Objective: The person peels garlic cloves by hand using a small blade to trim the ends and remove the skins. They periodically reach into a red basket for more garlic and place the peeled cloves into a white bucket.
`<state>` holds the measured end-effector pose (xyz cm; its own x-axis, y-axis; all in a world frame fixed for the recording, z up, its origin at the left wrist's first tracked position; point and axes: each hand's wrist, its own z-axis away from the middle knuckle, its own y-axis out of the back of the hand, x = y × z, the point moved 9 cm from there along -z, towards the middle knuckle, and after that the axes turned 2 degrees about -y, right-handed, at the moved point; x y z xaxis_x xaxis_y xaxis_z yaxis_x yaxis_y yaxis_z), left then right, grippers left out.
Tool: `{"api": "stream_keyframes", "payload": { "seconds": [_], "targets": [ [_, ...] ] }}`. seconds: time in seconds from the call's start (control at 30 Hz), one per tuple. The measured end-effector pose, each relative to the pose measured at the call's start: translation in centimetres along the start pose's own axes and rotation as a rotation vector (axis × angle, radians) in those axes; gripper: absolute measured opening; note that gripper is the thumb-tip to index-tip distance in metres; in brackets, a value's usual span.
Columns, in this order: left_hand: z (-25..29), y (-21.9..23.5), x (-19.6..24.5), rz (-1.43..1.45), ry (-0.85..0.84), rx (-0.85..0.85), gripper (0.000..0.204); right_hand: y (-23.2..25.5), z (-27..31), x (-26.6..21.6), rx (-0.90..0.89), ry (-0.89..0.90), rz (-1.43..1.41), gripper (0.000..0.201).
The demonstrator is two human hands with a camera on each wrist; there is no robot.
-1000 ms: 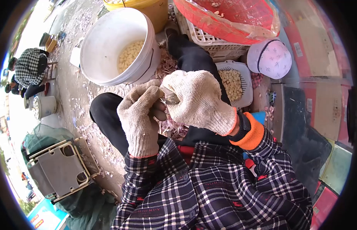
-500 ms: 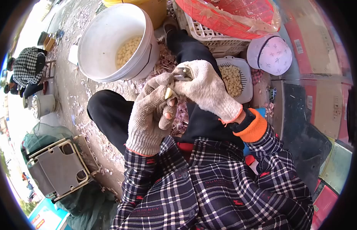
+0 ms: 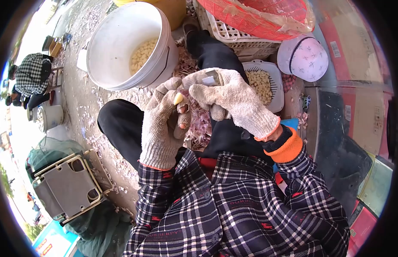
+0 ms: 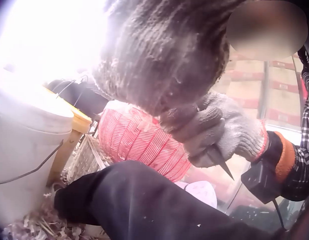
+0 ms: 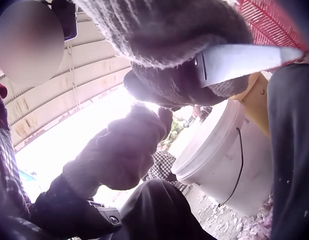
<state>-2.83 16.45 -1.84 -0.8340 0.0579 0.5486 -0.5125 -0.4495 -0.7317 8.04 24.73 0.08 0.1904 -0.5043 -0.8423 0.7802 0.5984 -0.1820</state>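
A pale peeled garlic clove [image 3: 178, 99] sits at the fingertips of my gloved left hand [image 3: 158, 128], pinched between thumb and fingers. Two bare fingertips poke out through this worn glove. Just to the right, my gloved right hand [image 3: 242, 100] grips a small knife [image 5: 239, 61], its broad blade jutting from the curled fingers in the right wrist view. In the left wrist view the knife's pointed tip [image 4: 222, 164] sticks out below the right glove. Both hands are above my lap, fingertips close together.
A white bucket [image 3: 96, 51] with peeled cloves inside stands front left. A white basket [image 3: 274, 107] of cloves is beyond my right knee, near a red mesh basket [image 3: 259, 19] on a crate. Purple garlic skins [image 3: 199, 126] litter the ground. A folding chair [image 3: 68, 188] stands left.
From overlapping the left hand, my right hand has drawn away to the right and turned, knife still held. The clove, hidden at first, now shows at my left fingertips.
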Motion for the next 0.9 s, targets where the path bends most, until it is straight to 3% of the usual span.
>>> {"api": "stream_keyframes", "payload": {
  "seconds": [0.07, 0.1, 0.13, 0.23, 0.3, 0.33, 0.4, 0.47, 0.53, 0.57, 0.6, 0.67, 0.77, 0.83, 0.9],
  "targets": [
    [0.0, 0.4, 0.3, -0.100, -0.055, 0.082, 0.033, -2.1, 0.1, -0.2, -0.205, 0.066, -0.048, 0.021],
    [0.1, 0.4, 0.2, -0.100, -0.054, 0.082, 0.033, -2.5, 0.2, -0.1, -0.212, 0.077, -0.086, 0.020],
    [0.1, 0.5, 0.2, -0.123, -0.057, 0.093, 0.030, -2.9, -0.4, 0.1, -0.168, 0.221, -0.123, 0.019],
    [0.3, 0.7, 0.4, -0.112, -0.084, 0.188, 0.025, -2.7, -0.4, 1.3, -0.084, 0.173, -0.057, 0.019],
    [0.7, 0.7, 1.0, -0.226, -0.096, 0.208, 0.026, -2.0, 0.2, -0.1, 0.112, 0.391, 0.233, 0.015],
    [0.9, 0.9, 1.4, -0.338, -0.108, 0.226, 0.027, -1.7, 0.1, 0.1, 0.116, 0.389, 0.231, 0.015],
    [0.9, 0.8, 1.4, -0.444, -0.114, 0.171, 0.028, -2.6, 1.3, -2.0, 0.160, 0.731, 0.608, 0.010],
    [0.8, 1.2, 1.1, -0.511, -0.055, 0.231, 0.027, -2.6, 1.1, -2.2, 0.141, 0.727, 0.579, 0.007],
    [0.8, 1.9, 1.0, -0.440, -0.049, 0.247, 0.025, -2.5, -0.7, 1.0, -0.083, 0.213, -0.029, 0.006],
    [0.5, 2.2, 0.1, -0.267, 0.005, 0.190, 0.025, -2.8, -0.5, 0.9, -0.127, 0.130, -0.176, 0.006],
    [0.5, 2.1, -0.6, -0.093, 0.061, 0.134, 0.025, -2.6, -0.8, 1.2, -0.123, 0.120, -0.181, 0.007],
    [0.4, 2.3, -1.4, -0.090, 0.110, 0.133, 0.026, -2.0, -0.8, 1.2, -0.081, 0.095, -0.093, 0.010],
    [0.5, 2.3, -0.1, -0.198, -0.017, 0.200, 0.026, -1.8, -1.0, 1.8, -0.049, 0.112, -0.092, 0.013],
    [0.8, 0.7, 1.6, -0.544, -0.032, 0.165, 0.027, -1.8, -1.1, 2.0, -0.039, 0.166, 0.017, 0.014],
    [0.6, 1.0, 1.5, -0.632, -0.006, 0.165, 0.029, -1.8, -1.0, 1.6, -0.026, 0.236, 0.123, 0.014]
  ]
}}
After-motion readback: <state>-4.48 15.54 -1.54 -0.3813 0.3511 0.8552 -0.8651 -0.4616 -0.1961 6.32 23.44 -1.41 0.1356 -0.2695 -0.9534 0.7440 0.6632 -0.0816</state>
